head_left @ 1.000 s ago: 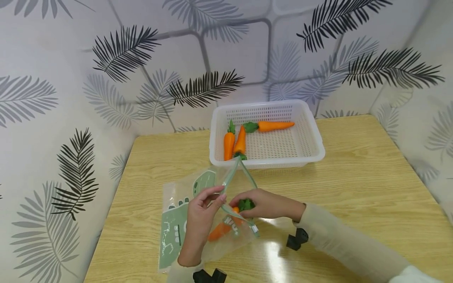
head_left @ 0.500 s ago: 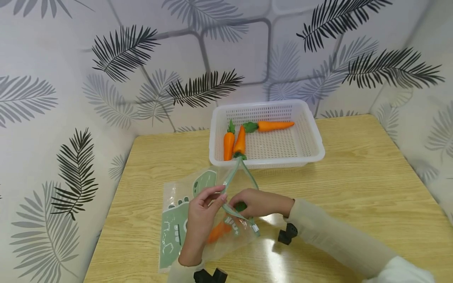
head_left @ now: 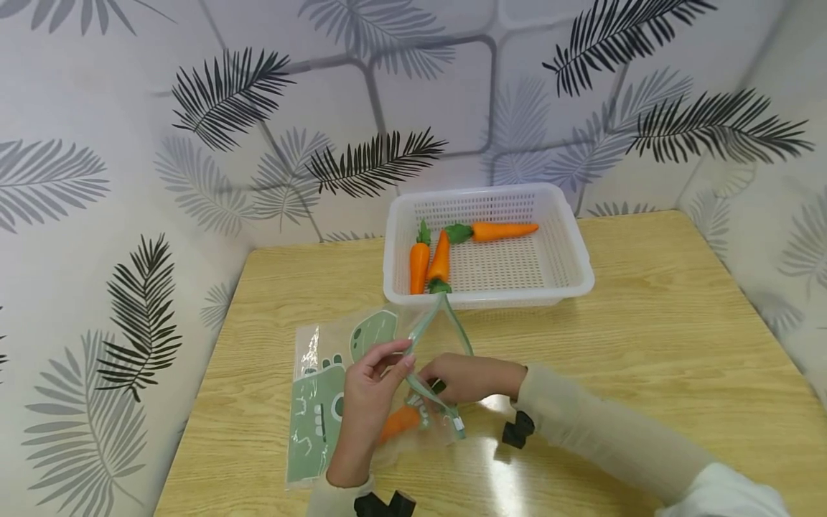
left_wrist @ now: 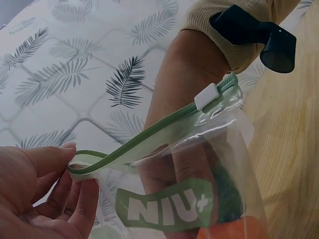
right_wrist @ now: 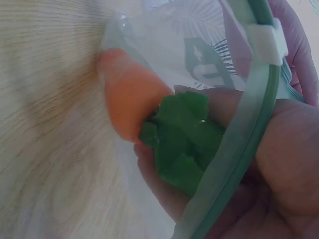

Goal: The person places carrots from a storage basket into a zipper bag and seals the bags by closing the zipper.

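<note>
A clear zip bag [head_left: 313,424] with a green dinosaur print lies on the table, its green-edged mouth held apart. My left hand [head_left: 371,391] pinches the bag's zip edge between thumb and fingers, as the left wrist view shows. Inside the mouth, my right hand [head_left: 459,377] grips a carrot [right_wrist: 132,94] by its green leafy top [right_wrist: 182,139]. The orange root points deeper into the bag, toward the left hand's wrist. A white slider [left_wrist: 207,96] sits near one end of the zip edge.
Behind the bag stands a white plastic basket [head_left: 491,296] holding 3 more carrots. One lies along the back [head_left: 504,231]; the others are at the left end. A patterned wall covering [head_left: 310,93] rises behind the wooden table [head_left: 646,323].
My right hand has moved left and deeper into the bag, taking the carrot with it; its leafy top is now mostly hidden. The left hand keeps its hold on the bag edge.
</note>
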`<state>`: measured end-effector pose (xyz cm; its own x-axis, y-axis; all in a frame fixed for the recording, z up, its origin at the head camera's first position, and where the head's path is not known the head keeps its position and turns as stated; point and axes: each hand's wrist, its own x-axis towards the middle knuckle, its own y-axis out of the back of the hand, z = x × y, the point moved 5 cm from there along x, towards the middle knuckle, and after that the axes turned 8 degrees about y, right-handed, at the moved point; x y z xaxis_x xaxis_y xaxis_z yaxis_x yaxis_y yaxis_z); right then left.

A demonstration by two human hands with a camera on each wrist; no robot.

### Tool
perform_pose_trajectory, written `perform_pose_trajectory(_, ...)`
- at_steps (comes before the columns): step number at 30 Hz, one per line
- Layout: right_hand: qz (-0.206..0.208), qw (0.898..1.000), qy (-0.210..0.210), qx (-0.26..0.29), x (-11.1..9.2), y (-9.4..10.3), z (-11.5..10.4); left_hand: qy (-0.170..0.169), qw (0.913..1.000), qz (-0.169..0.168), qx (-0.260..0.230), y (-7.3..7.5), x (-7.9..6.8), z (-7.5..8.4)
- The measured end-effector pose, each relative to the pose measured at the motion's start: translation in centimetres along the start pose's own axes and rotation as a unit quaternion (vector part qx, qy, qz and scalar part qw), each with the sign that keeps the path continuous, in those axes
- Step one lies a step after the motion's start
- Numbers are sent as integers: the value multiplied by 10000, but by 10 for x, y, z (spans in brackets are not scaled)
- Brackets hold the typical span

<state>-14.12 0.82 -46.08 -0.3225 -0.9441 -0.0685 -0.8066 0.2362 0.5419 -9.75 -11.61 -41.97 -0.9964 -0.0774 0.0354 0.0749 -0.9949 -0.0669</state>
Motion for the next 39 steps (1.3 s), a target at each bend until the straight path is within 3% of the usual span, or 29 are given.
perform_pose_trajectory(10, 518, 9982, 258, -129, -11, 4, 2, -6, 10000, -47, 55, 2, -2, -1)
perform_pose_trajectory(24, 1031, 9941, 163, -282, -37, 21, -5, 148, 9997, -48, -181, 4, -3, -3)
perform_pose_trajectory(30, 1252, 9919, 199, -124, -52, 43, -11, 167, 9997, -84, -183, 4, -3, -3)
perform_pose_trajectory(39, 1883, 9814, 354, 138, -80, 96, -14, 182, 9996, -80, -197, 5, -3, -3)
